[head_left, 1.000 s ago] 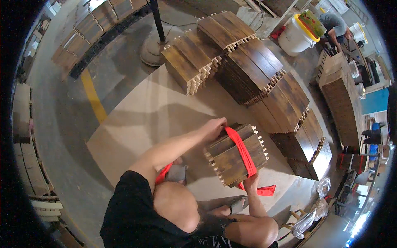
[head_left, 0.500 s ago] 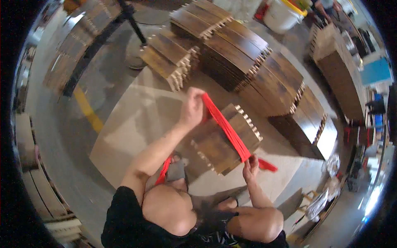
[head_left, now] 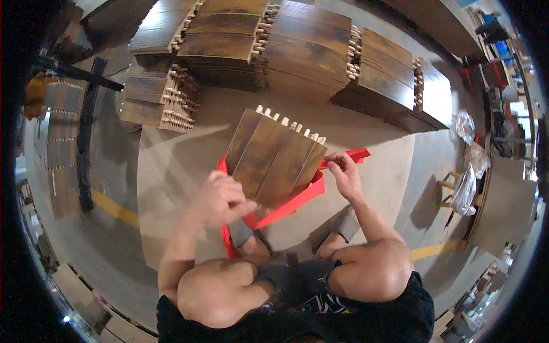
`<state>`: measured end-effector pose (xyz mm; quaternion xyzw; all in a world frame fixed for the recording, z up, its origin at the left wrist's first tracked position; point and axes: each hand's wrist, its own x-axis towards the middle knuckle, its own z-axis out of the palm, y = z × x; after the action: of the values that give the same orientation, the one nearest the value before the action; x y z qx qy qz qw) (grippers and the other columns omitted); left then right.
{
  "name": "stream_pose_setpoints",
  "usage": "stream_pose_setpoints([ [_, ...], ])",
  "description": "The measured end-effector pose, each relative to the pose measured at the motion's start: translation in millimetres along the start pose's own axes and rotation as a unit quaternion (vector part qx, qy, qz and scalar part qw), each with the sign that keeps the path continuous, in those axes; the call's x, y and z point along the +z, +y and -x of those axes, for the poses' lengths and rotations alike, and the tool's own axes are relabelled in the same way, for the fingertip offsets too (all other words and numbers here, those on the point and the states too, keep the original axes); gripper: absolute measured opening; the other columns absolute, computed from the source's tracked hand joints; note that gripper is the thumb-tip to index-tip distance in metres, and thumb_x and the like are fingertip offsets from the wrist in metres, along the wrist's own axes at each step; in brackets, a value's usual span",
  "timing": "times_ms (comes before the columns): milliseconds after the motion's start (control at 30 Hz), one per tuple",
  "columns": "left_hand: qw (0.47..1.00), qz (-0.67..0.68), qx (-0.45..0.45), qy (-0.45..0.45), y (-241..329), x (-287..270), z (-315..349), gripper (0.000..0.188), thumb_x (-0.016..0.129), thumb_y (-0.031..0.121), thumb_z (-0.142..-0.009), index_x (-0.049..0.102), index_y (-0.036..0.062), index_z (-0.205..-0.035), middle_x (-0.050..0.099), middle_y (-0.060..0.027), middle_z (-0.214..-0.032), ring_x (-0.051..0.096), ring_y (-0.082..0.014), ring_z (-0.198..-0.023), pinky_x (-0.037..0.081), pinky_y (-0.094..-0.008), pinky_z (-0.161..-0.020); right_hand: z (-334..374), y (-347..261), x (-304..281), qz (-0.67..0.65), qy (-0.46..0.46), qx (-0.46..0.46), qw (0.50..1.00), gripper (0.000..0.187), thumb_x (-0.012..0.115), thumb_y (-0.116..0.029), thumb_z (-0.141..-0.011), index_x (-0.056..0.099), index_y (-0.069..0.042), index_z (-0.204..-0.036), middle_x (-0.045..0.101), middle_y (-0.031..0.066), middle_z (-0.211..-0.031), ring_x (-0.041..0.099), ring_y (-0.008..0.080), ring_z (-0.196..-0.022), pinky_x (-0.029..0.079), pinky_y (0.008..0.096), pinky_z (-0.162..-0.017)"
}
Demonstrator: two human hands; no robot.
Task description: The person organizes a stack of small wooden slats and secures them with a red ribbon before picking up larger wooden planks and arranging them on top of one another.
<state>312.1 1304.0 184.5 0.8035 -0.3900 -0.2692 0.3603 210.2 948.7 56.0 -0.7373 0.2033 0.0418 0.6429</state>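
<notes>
A stack of dark brown wooden boards [head_left: 269, 154] with pale pegs along its far end sits tilted in front of me. A red cloth strap [head_left: 291, 207] loops round the stack's near end and left side, its tail hanging by my left foot. My left hand [head_left: 220, 197], slightly blurred, is at the stack's left side with fingers curled on the strap, its thumb pointing right. Off the right edge, my right hand [head_left: 344, 174] pinches the strap between thumb and fingers; a loose end sticks out beyond it to the right.
Stacks of similar boards [head_left: 309, 51] with pegs stand in a row at the back. A smaller stack [head_left: 148, 100] is at the left, near a black metal post [head_left: 87, 131]. On the right, a small wooden stool [head_left: 447, 186] has plastic wrapping beside it. A beige sheet [head_left: 177, 171] covers the floor beneath.
The strap has gone from lying stretched across the top of the stack to looping round its near end. My left hand has come down and nearer. The view has turned and shifted.
</notes>
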Motion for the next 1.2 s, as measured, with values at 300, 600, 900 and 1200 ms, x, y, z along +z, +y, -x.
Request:
stream_pose_setpoints([
  [300, 0.987, -0.148, 0.054, 0.033, 36.7, 36.6, -6.4, 0.012, 0.073, 0.028, -0.083, 0.074, 0.017, -0.086, 0.065, 0.0027, -0.071, 0.06, -0.0162, -0.07, 0.038, -0.0358, -0.084, 8.5, -63.0, 22.8, -0.006, -0.014, 0.022, 1.0, 0.046, 0.069, -0.018, -0.091, 0.045, -0.002, -0.127, 0.063, 0.0051, -0.089, 0.059, 0.0112, -0.085, 0.05, 0.0302, -0.079],
  [600, 0.987, -0.159, 0.021, -0.019, 53.0, 53.4, -31.1, 0.009, 0.072, 0.023, -0.084, 0.073, 0.0143, -0.084, 0.068, 0.0001, -0.075, 0.063, -0.0186, -0.072, 0.041, -0.0352, -0.074, 12.4, -51.3, 4.9, -0.151, 0.045, 0.132, 0.979, 0.04, 0.07, -0.02, -0.09, 0.047, -0.003, -0.119, 0.06, 0.0038, -0.087, 0.059, 0.0108, -0.075, 0.051, 0.0291, -0.068],
  [900, 0.99, -0.117, 0.048, 0.06, 90.8, 14.2, -53.7, 0.039, 0.073, 0.026, -0.085, 0.063, 0.0083, -0.119, 0.063, -0.0127, -0.119, 0.059, -0.0336, -0.112, 0.046, -0.0428, -0.097, 25.0, -67.6, -81.6, -0.422, 0.086, 0.008, 0.903, 0.029, 0.051, -0.03, -0.101, 0.055, -0.009, -0.121, 0.064, 0.0024, -0.1, 0.063, 0.0145, -0.085, 0.055, 0.0316, -0.072],
  [1200, 0.924, 0.349, -0.122, -0.1, 129.7, 49.7, -138.2, 0.048, 0.061, 0.026, -0.098, 0.048, 0.0, -0.137, 0.06, -0.0087, -0.127, 0.055, -0.0164, -0.115, 0.045, -0.0336, -0.099, 46.9, -128.5, -56.2, -0.26, 0.049, -0.167, 0.95, 0.052, 0.07, -0.009, -0.09, 0.049, -0.004, -0.137, 0.063, 0.0054, -0.115, 0.06, 0.0131, -0.101, 0.051, 0.0321, -0.088],
])
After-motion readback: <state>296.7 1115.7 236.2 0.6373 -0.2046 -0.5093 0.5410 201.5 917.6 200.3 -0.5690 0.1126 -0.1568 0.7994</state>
